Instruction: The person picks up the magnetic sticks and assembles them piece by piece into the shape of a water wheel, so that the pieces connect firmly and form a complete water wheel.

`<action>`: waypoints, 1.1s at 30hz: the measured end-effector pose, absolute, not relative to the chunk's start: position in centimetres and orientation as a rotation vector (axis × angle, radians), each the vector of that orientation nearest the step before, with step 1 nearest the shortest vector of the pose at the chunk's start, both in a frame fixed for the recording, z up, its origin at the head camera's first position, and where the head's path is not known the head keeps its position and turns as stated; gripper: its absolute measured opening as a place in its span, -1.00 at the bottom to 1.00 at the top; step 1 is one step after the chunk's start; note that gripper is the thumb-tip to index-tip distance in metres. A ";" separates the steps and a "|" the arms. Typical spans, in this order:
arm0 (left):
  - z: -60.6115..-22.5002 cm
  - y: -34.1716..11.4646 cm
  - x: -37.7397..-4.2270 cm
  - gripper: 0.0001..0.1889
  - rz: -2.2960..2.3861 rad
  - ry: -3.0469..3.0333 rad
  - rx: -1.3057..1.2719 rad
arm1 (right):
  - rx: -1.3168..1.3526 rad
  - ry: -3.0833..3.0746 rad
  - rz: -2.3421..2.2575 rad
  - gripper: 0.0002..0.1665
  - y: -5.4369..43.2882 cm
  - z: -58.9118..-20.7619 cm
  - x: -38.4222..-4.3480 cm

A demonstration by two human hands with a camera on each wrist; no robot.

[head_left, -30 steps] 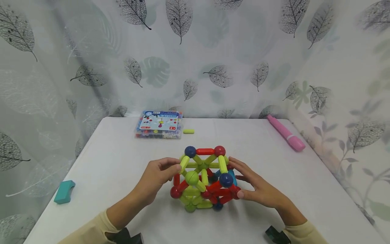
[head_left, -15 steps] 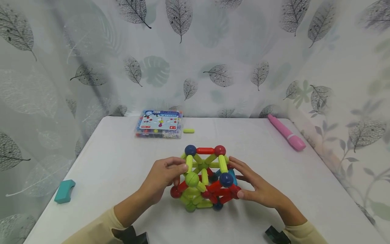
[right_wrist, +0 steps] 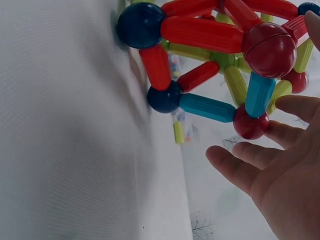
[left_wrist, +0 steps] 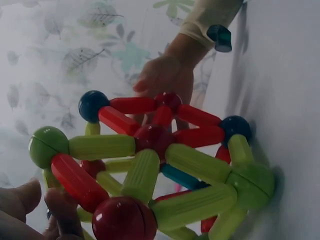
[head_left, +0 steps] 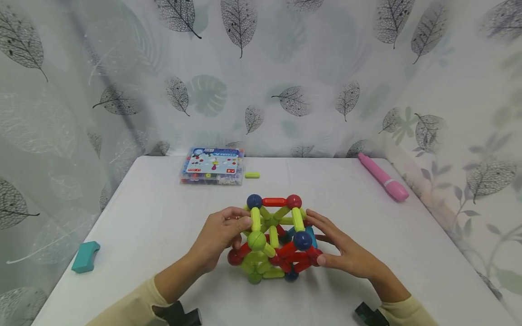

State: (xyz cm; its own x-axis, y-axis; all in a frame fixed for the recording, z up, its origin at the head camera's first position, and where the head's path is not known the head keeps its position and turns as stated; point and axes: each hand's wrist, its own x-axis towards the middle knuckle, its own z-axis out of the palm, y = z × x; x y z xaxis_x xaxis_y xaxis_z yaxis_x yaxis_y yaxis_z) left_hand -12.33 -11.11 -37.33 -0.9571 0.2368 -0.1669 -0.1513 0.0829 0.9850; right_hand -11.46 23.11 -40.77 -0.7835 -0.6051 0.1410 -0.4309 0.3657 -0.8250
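Note:
A magnetic stick-and-ball structure [head_left: 297,219] stands in the middle of the white table, made of green, red and blue rods joined by coloured balls. At its upper left, my left hand [head_left: 218,233] pinches a green rod [head_left: 255,219] between thumb and fingers. That rod runs from a dark blue ball [head_left: 254,201] at the top down to a green ball [head_left: 257,240]. On the other side, my right hand [head_left: 346,253] rests against the structure with fingers spread. Its thumb touches a red ball [head_left: 314,257], and in the right wrist view a fingertip meets another red ball [right_wrist: 251,122].
Toward the back lies a clear plastic box [head_left: 212,166] of parts with a printed label, beside a loose green rod [head_left: 252,175]. A pink pen-shaped object [head_left: 383,177] lies at the right back. A teal block [head_left: 85,256] sits near the left edge.
My left hand has moved slightly right, swinging the upper left green rod from a slant to nearly upright under the blue ball. The right hand stays in place.

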 end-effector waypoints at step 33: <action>-44.7 -16.5 -13.1 0.04 1.507 2.501 0.877 | -0.413 2.553 -0.998 -0.16 10.3 -45.4 -38.8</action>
